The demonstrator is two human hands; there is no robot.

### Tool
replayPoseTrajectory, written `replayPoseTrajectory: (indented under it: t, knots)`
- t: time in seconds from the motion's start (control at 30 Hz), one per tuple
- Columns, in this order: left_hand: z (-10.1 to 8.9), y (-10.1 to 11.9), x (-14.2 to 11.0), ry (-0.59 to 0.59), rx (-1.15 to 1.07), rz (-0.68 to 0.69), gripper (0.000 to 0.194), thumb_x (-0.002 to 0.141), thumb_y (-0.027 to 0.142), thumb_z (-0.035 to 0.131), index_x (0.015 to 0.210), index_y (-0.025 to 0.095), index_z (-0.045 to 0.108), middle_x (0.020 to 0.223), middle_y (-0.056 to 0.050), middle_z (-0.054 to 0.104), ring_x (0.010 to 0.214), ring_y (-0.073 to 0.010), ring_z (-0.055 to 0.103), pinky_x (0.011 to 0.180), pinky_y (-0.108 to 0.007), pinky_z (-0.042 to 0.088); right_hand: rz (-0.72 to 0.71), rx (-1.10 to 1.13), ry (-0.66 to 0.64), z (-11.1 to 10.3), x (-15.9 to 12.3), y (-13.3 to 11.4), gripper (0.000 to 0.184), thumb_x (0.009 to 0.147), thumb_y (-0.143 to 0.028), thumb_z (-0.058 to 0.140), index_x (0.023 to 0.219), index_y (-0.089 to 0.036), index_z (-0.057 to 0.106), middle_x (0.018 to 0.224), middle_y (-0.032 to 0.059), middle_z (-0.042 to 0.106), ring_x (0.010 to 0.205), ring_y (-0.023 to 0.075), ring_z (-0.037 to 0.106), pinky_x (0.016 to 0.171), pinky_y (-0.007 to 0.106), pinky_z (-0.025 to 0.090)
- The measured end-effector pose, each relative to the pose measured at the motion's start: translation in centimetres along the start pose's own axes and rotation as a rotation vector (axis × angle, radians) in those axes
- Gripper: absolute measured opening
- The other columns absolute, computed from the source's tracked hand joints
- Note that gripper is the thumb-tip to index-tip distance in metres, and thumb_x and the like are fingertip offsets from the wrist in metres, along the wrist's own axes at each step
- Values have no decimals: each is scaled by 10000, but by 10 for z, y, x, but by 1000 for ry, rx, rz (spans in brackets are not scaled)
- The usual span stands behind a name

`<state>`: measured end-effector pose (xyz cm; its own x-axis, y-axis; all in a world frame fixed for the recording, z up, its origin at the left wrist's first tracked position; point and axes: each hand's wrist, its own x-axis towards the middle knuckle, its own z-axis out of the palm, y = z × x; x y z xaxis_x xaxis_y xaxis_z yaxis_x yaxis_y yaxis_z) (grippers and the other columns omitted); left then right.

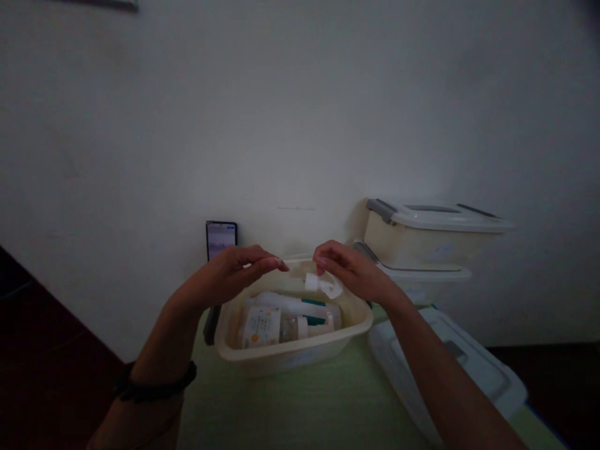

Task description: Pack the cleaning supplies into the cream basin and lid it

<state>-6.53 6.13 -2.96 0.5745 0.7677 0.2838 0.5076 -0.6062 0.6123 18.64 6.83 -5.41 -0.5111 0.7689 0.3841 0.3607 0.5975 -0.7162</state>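
Note:
My left hand hovers over the left rear part of an uncovered cream plastic storage box, its fingers stretched forward and holding nothing I can see. At the right rear, my right hand has loosely bent fingers, just above a white pump top; whether they touch it cannot be told. Inside the box lie a labelled pump bottle with a clear section and a white pump, and behind it a white bottle with a green band. The body below the upper pump top is hard to make out.
A phone leans upright against the wall behind the box. Lidded cream boxes are stacked at the right rear. A loose white lid lies on the green tabletop at the right, partly behind my right forearm.

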Motion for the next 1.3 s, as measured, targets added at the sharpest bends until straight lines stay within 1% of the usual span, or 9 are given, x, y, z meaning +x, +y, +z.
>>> replayPoseTrajectory:
  t: [0.07, 0.13, 0.27, 0.47, 0.67, 0.83, 1.0, 1.1, 1.3]
  knots:
    - [3, 6, 1, -27, 6, 3, 347, 885, 396, 410, 767, 192, 664, 610, 36, 553, 582, -101, 491, 560, -199, 383, 3, 96, 153, 11, 0, 0, 174, 909, -332, 425, 956, -186, 506, 732, -14, 500, 678, 113, 488, 634, 240, 405]
    - [5, 8, 2, -47, -9, -9, 391, 884, 412, 409, 630, 171, 582, 538, 48, 452, 524, -86, 422, 509, -189, 345, 0, 162, 277, 19, 1, 0, 208, 904, -367, 426, 940, -186, 523, 697, -21, 481, 641, 110, 468, 605, 242, 394]
    - [8, 8, 4, -81, -52, -49, 420, 868, 427, 435, 538, 167, 442, 500, 58, 329, 466, -72, 330, 424, -181, 271, -8, 302, 447, 28, 3, -3, 249, 854, -433, 514, 852, -193, 580, 657, -18, 540, 601, 102, 488, 564, 233, 385]
    - [16, 14, 9, -105, -9, 38, 405, 877, 379, 438, 537, 160, 440, 511, 59, 331, 452, -62, 336, 414, -177, 273, 59, 538, 589, 32, 3, -8, 609, 853, -644, 308, 702, -195, 689, 551, 11, 571, 518, 115, 513, 489, 242, 379]
    - [23, 25, 9, -150, -85, 48, 404, 886, 377, 438, 553, 154, 491, 495, 61, 338, 436, -58, 336, 403, -172, 272, 157, 411, 818, 33, 3, -12, 719, 862, -644, 259, 479, -188, 661, 374, 17, 489, 415, 108, 466, 431, 248, 327]
    - [28, 29, 12, -167, -45, 22, 424, 879, 405, 433, 541, 153, 478, 464, 64, 339, 416, -54, 315, 393, -176, 241, 139, 379, 779, 35, 2, -15, 715, 879, -617, 261, 422, -195, 613, 347, 13, 478, 374, 99, 433, 422, 251, 323]
    - [33, 27, 17, -157, 97, -9, 386, 864, 381, 434, 615, 147, 614, 459, 59, 355, 422, -62, 311, 406, -184, 222, 27, 475, 757, 40, 2, -20, 693, 903, -540, 318, 302, -216, 440, 354, 11, 494, 367, 87, 472, 446, 248, 378]
    - [33, 25, 17, -184, 96, 0, 383, 869, 399, 428, 700, 165, 679, 462, 60, 347, 421, -66, 304, 406, -186, 214, -20, 511, 795, 42, 3, -21, 667, 909, -506, 350, 313, -217, 428, 333, -12, 450, 345, 74, 443, 430, 236, 369]
    - [33, 28, 13, -244, 60, 48, 357, 898, 417, 406, 914, 220, 703, 476, 64, 381, 422, -68, 331, 404, -176, 227, 51, 516, 822, 37, 4, -16, 689, 909, -545, 289, 308, -217, 371, 315, -18, 406, 325, 70, 407, 403, 236, 343]
